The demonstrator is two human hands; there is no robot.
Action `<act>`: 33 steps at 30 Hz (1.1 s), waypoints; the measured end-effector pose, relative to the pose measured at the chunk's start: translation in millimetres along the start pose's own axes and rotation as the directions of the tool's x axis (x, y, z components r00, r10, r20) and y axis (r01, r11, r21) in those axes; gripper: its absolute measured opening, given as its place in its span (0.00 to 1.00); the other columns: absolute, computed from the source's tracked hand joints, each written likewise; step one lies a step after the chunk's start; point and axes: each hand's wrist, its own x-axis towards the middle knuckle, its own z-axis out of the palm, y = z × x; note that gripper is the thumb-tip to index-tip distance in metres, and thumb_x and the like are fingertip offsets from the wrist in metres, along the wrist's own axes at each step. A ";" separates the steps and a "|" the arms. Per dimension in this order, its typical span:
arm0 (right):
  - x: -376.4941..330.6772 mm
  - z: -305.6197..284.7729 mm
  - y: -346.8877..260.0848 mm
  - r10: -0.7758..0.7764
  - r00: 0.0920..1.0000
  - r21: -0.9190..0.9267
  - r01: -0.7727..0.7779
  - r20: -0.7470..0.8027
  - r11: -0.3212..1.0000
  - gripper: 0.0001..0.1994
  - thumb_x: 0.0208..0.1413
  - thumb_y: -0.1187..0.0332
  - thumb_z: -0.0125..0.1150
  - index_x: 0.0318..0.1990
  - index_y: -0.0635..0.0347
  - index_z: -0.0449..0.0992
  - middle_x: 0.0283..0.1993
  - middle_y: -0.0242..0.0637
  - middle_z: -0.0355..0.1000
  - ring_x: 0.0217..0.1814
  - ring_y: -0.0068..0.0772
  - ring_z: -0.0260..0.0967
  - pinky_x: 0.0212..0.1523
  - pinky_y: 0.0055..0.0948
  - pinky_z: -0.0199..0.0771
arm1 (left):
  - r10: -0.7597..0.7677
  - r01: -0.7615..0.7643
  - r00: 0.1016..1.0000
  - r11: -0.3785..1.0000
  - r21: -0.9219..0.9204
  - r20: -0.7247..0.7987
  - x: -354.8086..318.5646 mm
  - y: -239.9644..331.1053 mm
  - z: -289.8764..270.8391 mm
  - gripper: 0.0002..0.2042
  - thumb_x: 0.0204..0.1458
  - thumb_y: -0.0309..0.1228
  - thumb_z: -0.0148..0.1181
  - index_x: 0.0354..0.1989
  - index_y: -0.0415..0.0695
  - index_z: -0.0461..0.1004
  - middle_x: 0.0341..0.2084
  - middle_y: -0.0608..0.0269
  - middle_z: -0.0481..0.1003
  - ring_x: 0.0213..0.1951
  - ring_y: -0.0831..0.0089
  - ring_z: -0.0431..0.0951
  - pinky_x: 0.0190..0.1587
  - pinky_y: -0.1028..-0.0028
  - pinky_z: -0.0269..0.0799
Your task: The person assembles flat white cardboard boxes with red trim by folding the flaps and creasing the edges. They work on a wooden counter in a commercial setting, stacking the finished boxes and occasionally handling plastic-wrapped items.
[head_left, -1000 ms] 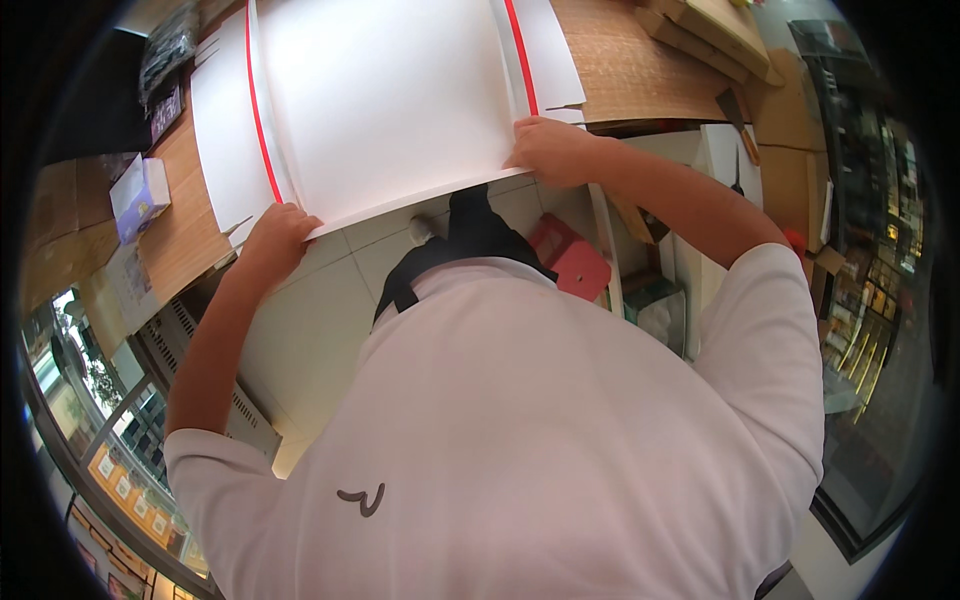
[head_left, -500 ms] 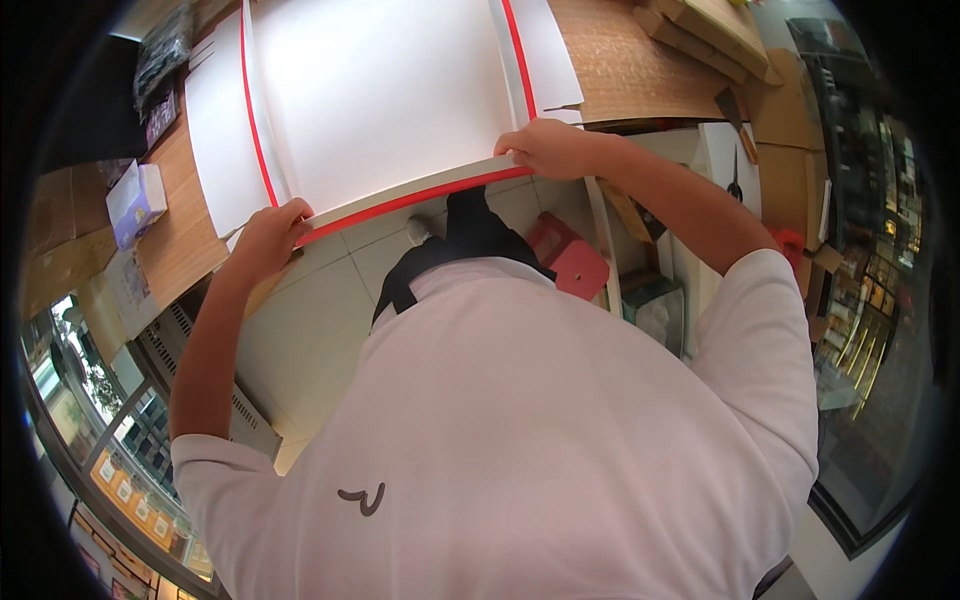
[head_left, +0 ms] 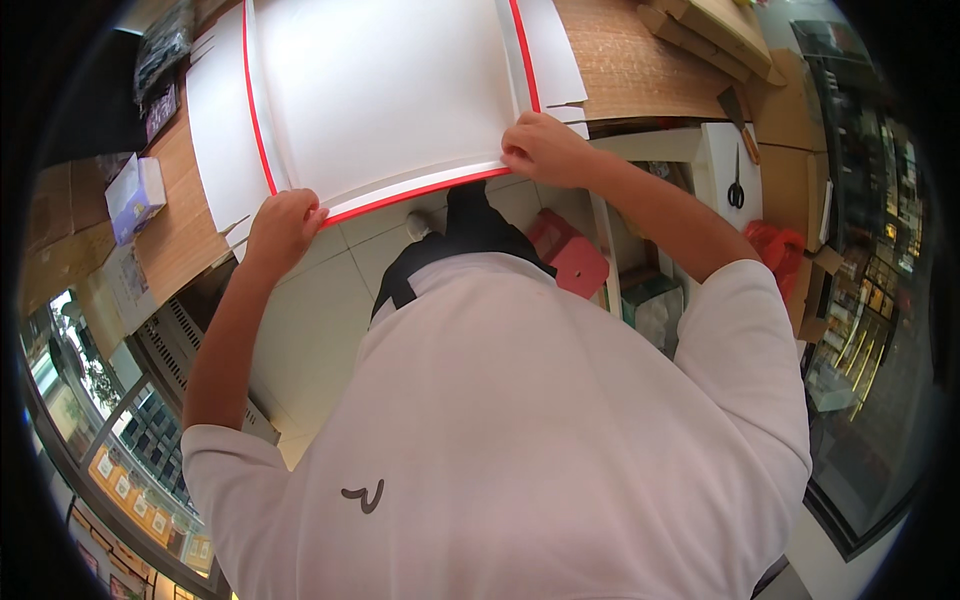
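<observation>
A large white cardboard sheet (head_left: 390, 90) lies on the wooden table, with slits cut in its outer flaps and red strips along its left, right and near folds. My left hand (head_left: 284, 232) is closed on the near left corner, thumb and fingers pinching the narrow near flap (head_left: 420, 181). At the other end of that flap, my right hand (head_left: 548, 150) grips it with curled fingers. Between the hands the flap is bent at an angle to the sheet, its red strip facing me along the table edge. My palms hide both ends of the flap.
A purple and white tissue box (head_left: 136, 202) sits on the left of the table (head_left: 620, 55). To the right are black scissors (head_left: 736, 180), a scraper-like tool with a wooden handle (head_left: 738, 120) and stacked brown cartons (head_left: 710, 35). A red stool-like object (head_left: 572, 258) stands below.
Both hands have shifted slightly inward, and their fingers have curled further over the near flap. The flap's angle has changed and its red strip looks narrower.
</observation>
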 end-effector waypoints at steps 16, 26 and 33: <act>-32.9 4.3 -5.0 -0.264 0.933 -0.189 0.221 -0.247 0.957 0.01 0.47 0.73 0.58 0.29 0.58 0.73 0.33 0.35 0.69 0.44 0.36 0.65 0.50 0.35 0.63 | 0.267 -0.241 0.915 0.963 0.121 -0.303 -18.9 17.7 10.0 0.03 0.47 0.25 0.60 0.25 0.44 0.72 0.20 0.62 0.68 0.29 0.64 0.71 0.37 0.68 0.61; -30.7 26.2 8.7 -0.241 0.953 -0.279 0.185 -0.183 0.942 0.02 0.50 0.71 0.59 0.29 0.57 0.75 0.30 0.33 0.70 0.41 0.37 0.67 0.50 0.34 0.63 | 0.405 -0.349 0.862 0.911 0.222 -0.306 -21.4 12.3 32.0 0.02 0.45 0.22 0.57 0.27 0.43 0.72 0.27 0.62 0.69 0.37 0.65 0.72 0.44 0.67 0.64; -30.6 14.4 6.0 -0.260 0.951 -0.264 0.211 -0.166 0.941 0.03 0.49 0.70 0.61 0.28 0.57 0.75 0.30 0.34 0.71 0.41 0.36 0.68 0.49 0.34 0.64 | 0.428 -0.377 0.880 0.893 0.245 -0.205 -23.7 11.6 22.1 0.03 0.44 0.21 0.55 0.27 0.43 0.71 0.29 0.61 0.69 0.38 0.65 0.70 0.47 0.68 0.63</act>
